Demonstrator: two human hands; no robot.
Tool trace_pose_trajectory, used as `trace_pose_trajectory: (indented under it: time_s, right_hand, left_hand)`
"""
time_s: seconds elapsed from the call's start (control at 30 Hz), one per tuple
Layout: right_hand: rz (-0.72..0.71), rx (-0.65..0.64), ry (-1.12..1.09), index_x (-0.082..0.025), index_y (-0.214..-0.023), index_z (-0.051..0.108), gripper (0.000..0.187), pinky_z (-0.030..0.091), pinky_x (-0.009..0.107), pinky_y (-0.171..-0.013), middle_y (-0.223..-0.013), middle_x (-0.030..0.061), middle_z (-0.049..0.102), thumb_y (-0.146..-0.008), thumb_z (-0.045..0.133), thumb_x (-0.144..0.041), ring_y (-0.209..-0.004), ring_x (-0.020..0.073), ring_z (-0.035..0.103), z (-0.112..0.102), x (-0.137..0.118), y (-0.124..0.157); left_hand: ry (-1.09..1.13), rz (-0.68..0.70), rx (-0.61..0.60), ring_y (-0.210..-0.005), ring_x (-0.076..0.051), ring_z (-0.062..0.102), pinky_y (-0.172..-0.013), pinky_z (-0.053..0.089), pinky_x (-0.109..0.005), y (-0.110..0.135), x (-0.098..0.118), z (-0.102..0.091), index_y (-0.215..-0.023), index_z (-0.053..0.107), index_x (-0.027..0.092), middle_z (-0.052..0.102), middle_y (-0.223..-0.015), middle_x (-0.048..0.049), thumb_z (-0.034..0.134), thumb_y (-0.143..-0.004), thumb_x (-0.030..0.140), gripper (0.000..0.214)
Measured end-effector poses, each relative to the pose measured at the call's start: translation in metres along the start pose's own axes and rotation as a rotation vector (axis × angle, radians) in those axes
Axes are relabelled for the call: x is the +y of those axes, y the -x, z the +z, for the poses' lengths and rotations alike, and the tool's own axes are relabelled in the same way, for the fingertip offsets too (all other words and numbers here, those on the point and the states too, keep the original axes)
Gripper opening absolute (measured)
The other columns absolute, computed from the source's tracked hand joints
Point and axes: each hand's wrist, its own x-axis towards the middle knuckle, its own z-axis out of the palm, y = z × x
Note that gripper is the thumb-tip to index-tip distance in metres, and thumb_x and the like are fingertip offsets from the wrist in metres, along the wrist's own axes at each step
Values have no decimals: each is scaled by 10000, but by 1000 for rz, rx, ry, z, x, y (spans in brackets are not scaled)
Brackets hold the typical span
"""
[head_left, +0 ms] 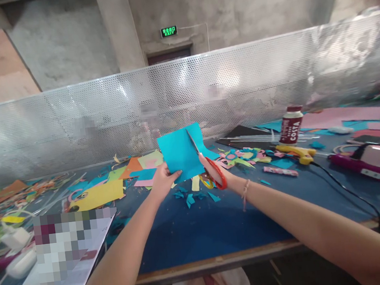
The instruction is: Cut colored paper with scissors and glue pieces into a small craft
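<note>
A sheet of bright blue paper is held up over the blue table. My left hand pinches its lower left corner, thumb in front. Around the handles of the scissors, red outside and yellow inside, my right hand is closed. Their metal blades reach up across the right part of the sheet, where a cut line separates a strip at the right edge. Small blue paper scraps lie on the table below the hands.
A Costa bottle stands at the right, near a yellow glue gun with a black cable. Coloured paper pieces, including a yellow sheet, are scattered around. A tablet-like screen lies front left. A perforated metal panel borders the back.
</note>
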Motion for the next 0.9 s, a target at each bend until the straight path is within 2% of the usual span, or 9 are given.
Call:
trace_pose_trajectory:
  time_s: [0.13, 0.3, 0.57, 0.77, 0.9]
  right_hand:
    - [67, -50, -14, -214, -531, 237, 475, 233, 220, -342, -380, -55, 252, -748, 359, -619, -341, 69, 266, -1, -8, 4]
    - [89, -22, 0, -216, -554, 225, 482, 195, 212, -335, -374, -67, 229, -742, 334, -646, -329, 66, 252, 2, -13, 7]
    - [90, 14, 14, -215, -559, 280, 461, 279, 242, -368, -406, -57, 269, -748, 338, -631, -360, 89, 311, 0, -10, 4]
    - [-66, 93, 46, -208, -670, 378, 394, 339, 232, -436, -474, -55, 365, -746, 378, -594, -435, 98, 395, -3, -10, 1]
    - [-70, 121, 112, -206, -683, 398, 373, 340, 250, -443, -479, -43, 379, -767, 365, -568, -457, 118, 407, -4, -11, 1]
  left_hand:
    - [-5, -5, -15, -834, -215, 616, -741, 492, -353, 1, 0, 1, -1011, 556, 139, 653, -949, -96, 656, -637, 330, 431]
    - [25, -10, -15, -858, -222, 612, -756, 488, -355, 0, 1, 1, -1016, 557, 133, 654, -946, -100, 664, -630, 323, 444]
    - [112, -35, -64, -872, -228, 613, -787, 485, -391, 0, 0, 0, -1038, 531, 141, 639, -996, -111, 670, -626, 310, 467]
    - [171, -71, -135, -875, -225, 614, -797, 483, -401, 2, 0, 2, -1054, 507, 139, 626, -1031, -121, 672, -628, 305, 486]
    - [160, -76, -134, -874, -231, 614, -791, 484, -405, 1, -1, 2, -1042, 517, 133, 623, -1035, -129, 675, -625, 306, 478]
